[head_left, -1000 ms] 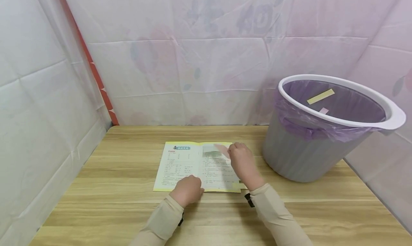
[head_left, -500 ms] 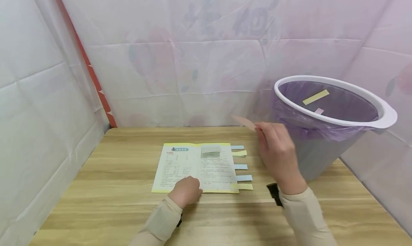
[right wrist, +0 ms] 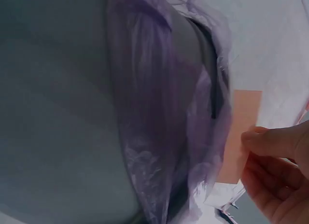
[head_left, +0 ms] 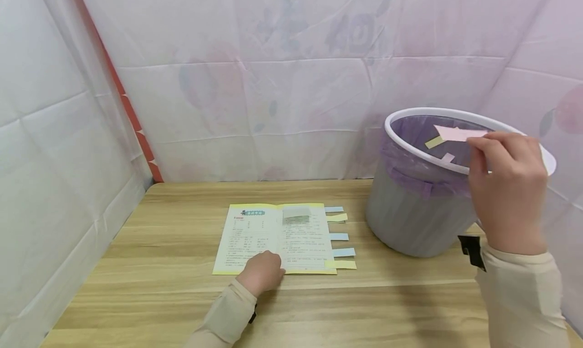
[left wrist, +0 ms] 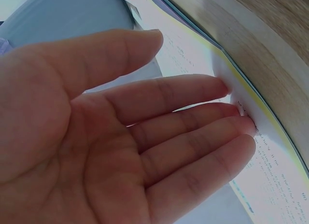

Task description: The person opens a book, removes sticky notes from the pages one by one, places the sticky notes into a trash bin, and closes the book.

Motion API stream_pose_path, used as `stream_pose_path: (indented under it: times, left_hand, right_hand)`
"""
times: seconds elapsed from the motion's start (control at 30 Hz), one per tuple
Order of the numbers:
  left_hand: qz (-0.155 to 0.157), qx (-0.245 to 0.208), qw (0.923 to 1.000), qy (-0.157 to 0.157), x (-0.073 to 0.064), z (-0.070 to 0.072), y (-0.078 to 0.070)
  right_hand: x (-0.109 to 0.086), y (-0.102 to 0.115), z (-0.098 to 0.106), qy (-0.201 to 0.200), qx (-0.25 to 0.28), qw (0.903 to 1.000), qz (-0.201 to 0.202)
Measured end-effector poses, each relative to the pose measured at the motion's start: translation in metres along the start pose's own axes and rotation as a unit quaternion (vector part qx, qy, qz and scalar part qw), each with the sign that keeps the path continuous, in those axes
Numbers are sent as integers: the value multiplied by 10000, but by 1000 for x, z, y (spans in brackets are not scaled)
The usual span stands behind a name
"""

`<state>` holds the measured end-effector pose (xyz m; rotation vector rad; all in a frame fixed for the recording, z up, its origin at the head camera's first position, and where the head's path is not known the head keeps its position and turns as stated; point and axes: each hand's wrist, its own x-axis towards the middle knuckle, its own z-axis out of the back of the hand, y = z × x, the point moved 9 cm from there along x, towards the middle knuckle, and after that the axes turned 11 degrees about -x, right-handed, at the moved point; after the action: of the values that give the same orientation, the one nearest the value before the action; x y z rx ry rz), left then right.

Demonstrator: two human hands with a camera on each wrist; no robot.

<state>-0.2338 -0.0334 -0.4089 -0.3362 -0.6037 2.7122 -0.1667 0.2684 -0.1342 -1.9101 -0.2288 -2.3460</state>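
Observation:
A booklet [head_left: 246, 242] lies spread open on the wooden table, its pages printed with text. My left hand [head_left: 261, 272] rests on its lower edge near the fold; in the left wrist view the fingers [left wrist: 193, 142] are fairly straight, tips on the page. Blue and yellow sticky tabs [head_left: 338, 236] stick out from the right page, and a pale green sticky note [head_left: 296, 214] is on its upper part. Between thumb and fingers my right hand [head_left: 512, 186] pinches a pink sticky strip [head_left: 455, 134], which overlaps the trash can's opening in the head view.
A grey trash can [head_left: 414, 221] with a white rim and purple bag [right wrist: 149, 89] stands on the right of the table [head_left: 159, 307]. Inside show a yellow strip [head_left: 434, 142] and a small pink strip [head_left: 448, 158]. Pale curtains [head_left: 218, 120] enclose the back and sides.
My right hand has carried the pink strip from the right page up and rightward to the trash can, uncovering the tabs along the booklet's edge. The left hand has stayed put.

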Motion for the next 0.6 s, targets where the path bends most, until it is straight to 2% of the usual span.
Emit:
stream_pose_path:
  times: [0.1, 0.17, 0.43, 0.6]
  left_hand:
    - [17, 44, 10000, 10, 0, 0, 0]
    - [34, 53, 10000, 14, 1, 0, 0]
    - [31, 102, 9999, 9, 1, -1, 0]
    - [-3, 160, 9999, -25, 2, -1, 0]
  right_hand:
    - [-3, -6, -10, 613, -166, 9978, 179]
    - [-5, -7, -14, 837, -191, 9960, 232]
    - [-9, -6, -22, 1305, -265, 9906, 307]
    - [-10, 4, -22, 1296, -122, 9906, 408]
